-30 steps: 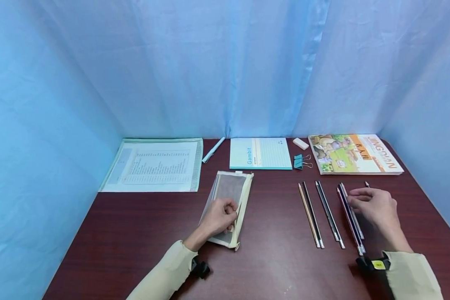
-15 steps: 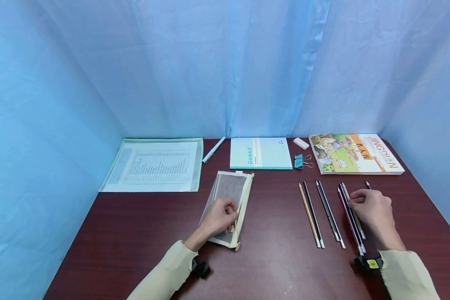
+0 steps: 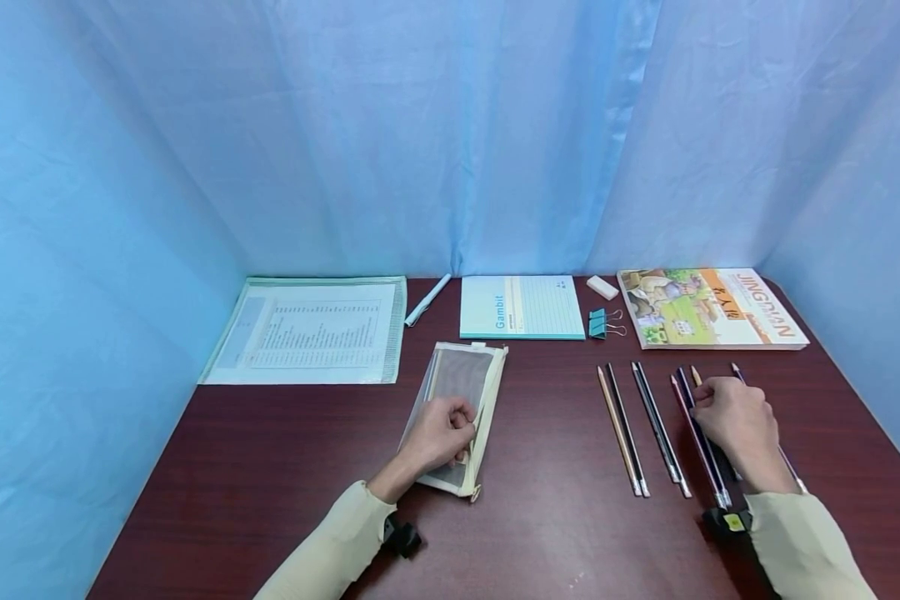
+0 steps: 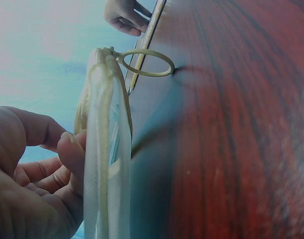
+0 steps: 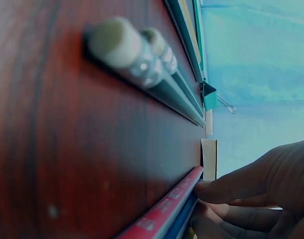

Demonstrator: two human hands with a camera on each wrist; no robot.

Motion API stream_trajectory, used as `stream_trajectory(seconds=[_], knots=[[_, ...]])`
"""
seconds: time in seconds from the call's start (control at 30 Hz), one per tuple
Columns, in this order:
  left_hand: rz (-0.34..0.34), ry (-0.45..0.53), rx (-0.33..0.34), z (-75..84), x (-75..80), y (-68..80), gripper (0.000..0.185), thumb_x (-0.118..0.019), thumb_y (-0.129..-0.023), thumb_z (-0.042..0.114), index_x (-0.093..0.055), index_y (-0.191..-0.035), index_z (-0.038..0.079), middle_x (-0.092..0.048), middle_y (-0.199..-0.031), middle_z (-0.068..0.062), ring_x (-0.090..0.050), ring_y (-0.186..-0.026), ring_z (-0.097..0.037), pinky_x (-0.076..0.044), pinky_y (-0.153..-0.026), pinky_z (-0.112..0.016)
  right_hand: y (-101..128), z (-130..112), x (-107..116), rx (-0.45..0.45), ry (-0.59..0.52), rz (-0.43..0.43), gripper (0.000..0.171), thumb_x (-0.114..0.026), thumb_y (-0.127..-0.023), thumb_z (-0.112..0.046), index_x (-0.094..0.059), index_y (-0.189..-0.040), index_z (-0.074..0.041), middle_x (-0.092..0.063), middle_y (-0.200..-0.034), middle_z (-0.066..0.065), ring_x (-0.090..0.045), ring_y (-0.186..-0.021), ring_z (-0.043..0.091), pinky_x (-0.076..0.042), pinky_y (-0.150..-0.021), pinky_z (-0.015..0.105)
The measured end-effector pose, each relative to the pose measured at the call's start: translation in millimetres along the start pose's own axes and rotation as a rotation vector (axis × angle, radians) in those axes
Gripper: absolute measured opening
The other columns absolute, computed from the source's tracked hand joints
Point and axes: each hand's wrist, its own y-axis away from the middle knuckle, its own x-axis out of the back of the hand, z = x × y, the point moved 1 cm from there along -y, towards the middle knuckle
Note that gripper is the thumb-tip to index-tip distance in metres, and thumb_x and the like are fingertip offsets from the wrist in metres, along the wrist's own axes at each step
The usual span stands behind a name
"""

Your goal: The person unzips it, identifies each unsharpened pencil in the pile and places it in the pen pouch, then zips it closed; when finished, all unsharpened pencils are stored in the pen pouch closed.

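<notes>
My left hand [image 3: 441, 432] pinches the zipped edge of a mesh pencil pouch [image 3: 456, 375] lying on the table. The left wrist view shows thumb and fingers on the rim of the pouch [image 4: 106, 199], with a ring pull [image 4: 149, 62] at its end. On the right, my right hand [image 3: 738, 425] reaches down into a group of pencils. Its thumb and fingertips pinch a dark blue pencil [image 5: 184, 215], right beside a red pencil [image 5: 166, 205]. A plain wooden pencil tip [image 3: 695, 375] shows by the fingers; the rest is covered by the hand.
Left of this group lie a yellow pencil [image 3: 617, 425], a black pencil [image 3: 627, 433] and two dark pencils [image 3: 658, 429]. Another pencil [image 3: 792, 471] lies right of the hand. Behind are a book [image 3: 708, 308], binder clip [image 3: 597, 323], eraser [image 3: 602, 287], notebook [image 3: 521, 308], pen [image 3: 429, 298] and document sleeve [image 3: 307, 333].
My right hand has moved left and down onto the pencils. The red pencil's tip has shifted left, away from the wooden one. The left hand and pouch stay put.
</notes>
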Motion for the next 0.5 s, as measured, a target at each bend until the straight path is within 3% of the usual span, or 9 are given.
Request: stream_trajectory(seconds=[0.2,0.4,0.5], knots=[[0.003,-0.003,0.005,-0.4,0.3,0.3,0.012,-0.05,-0.083,-0.003,-0.061,-0.084,-0.002,-0.058,-0.056,-0.002,-0.049,-0.037,-0.007,-0.044,-0.035,-0.023,-7.3,-5.1,-0.8,0.025,0.04,-0.009,0.019,-0.057,-0.072,-0.004,-0.067,-0.087,0.002,-0.066,-0.08,0.023,-0.056,-0.064,0.036,-0.045,-0.051,0.045],[-0.001,-0.014,0.011,-0.1,-0.4,0.4,0.012,-0.051,-0.085,-0.003,-0.062,-0.085,-0.002,-0.06,-0.058,-0.005,-0.05,-0.038,-0.008,-0.045,-0.036,-0.024,-9.0,-6.0,4.9,-0.013,0.043,-0.059,0.023,-0.069,-0.071,-0.012,-0.066,-0.088,0.003,-0.062,-0.074,0.021,-0.053,-0.062,0.033,-0.043,-0.051,0.042],[0.001,-0.02,0.008,0.5,-0.5,0.3,0.012,-0.05,-0.085,-0.002,-0.062,-0.085,-0.002,-0.06,-0.058,-0.006,-0.05,-0.038,-0.008,-0.045,-0.035,-0.024,-9.2,-4.6,11.1,-0.03,0.03,-0.072,0.032,-0.072,-0.073,-0.016,-0.067,-0.095,0.007,-0.065,-0.077,0.023,-0.056,-0.065,0.034,-0.044,-0.054,0.044]])
